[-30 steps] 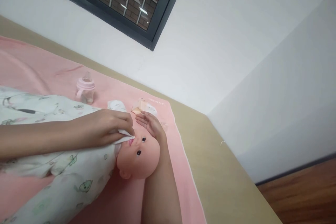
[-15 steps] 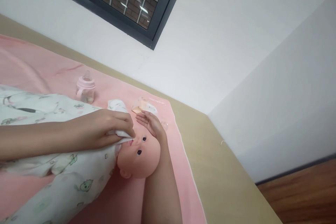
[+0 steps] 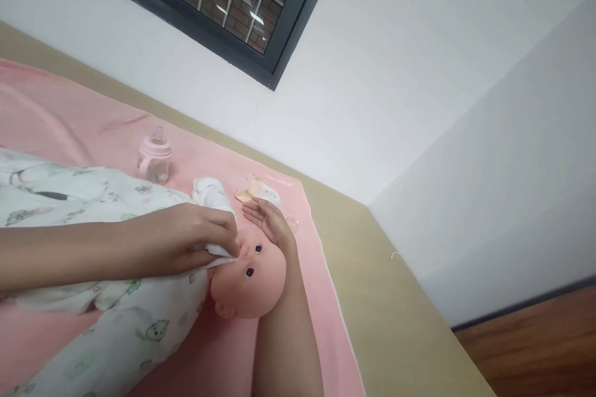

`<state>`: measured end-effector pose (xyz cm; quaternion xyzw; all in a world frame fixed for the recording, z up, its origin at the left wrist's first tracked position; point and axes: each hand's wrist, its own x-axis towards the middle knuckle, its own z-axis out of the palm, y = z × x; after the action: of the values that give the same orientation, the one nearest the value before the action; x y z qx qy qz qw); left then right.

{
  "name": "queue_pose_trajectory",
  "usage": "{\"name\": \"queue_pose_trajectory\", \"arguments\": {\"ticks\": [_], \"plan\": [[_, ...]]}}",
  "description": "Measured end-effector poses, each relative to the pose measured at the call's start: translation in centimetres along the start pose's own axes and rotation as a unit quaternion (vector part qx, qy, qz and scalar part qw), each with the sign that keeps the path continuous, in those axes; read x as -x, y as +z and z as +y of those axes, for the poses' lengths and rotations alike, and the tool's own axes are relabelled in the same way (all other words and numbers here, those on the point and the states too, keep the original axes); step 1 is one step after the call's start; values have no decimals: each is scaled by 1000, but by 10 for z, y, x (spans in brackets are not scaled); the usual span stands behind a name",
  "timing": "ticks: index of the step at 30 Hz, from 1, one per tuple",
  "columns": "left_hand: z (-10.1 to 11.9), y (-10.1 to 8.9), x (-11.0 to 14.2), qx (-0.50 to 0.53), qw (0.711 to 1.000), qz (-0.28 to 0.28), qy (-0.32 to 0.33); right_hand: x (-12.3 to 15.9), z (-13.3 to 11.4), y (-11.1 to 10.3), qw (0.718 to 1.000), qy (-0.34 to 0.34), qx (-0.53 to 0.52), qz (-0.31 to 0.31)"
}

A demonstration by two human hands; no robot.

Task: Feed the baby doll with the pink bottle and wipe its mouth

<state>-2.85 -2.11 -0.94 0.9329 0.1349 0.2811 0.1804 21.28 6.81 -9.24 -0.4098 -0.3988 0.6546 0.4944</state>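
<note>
A baby doll lies on its back, its bald head point(image 3: 261, 291) to the right and its body in a white patterned garment point(image 3: 116, 329). My left hand point(image 3: 195, 232) reaches in from the left, fingers pinched on a thin white cloth point(image 3: 222, 253). The cloth's tip touches the doll's face beside the mouth, and my fingers partly cover the mouth. My right forearm passes beneath the doll's head. Beyond the head, my right hand point(image 3: 267, 218) lies palm up with its fingers stretched out, close to a small clear-and-orange packet point(image 3: 251, 188).
A pink-topped baby bottle point(image 3: 156, 155) with a handle stands behind the doll. Under everything spreads a pink sheet point(image 3: 335, 335) over a beige surface point(image 3: 382, 304). A small clear object point(image 3: 293, 224) lies beside my right wrist. White walls and a dark-framed window point(image 3: 274, 62) rise behind.
My left hand has moved slightly down with the cloth, from over the mouth to the lower side of the mouth. The right hand stays in place under the head.
</note>
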Motion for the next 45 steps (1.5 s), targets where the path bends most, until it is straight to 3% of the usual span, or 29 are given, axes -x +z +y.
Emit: {"name": "queue_pose_trajectory", "arguments": {"ticks": [29, 33, 40, 45], "plan": [[-12, 2, -4, -61, 997, 45, 14, 1, -1, 2, 1000, -2, 15, 10], [-10, -1, -6, -57, 998, 37, -13, 1, -2, 3, 1000, 1, 15, 13], [1, -15, -8, 61, 996, 15, -71, 1, -2, 2, 1000, -2, 8, 5], [6, -14, -4, 44, 994, -20, -97, 0, 0, -1, 1000, -6, 3, 1]]}}
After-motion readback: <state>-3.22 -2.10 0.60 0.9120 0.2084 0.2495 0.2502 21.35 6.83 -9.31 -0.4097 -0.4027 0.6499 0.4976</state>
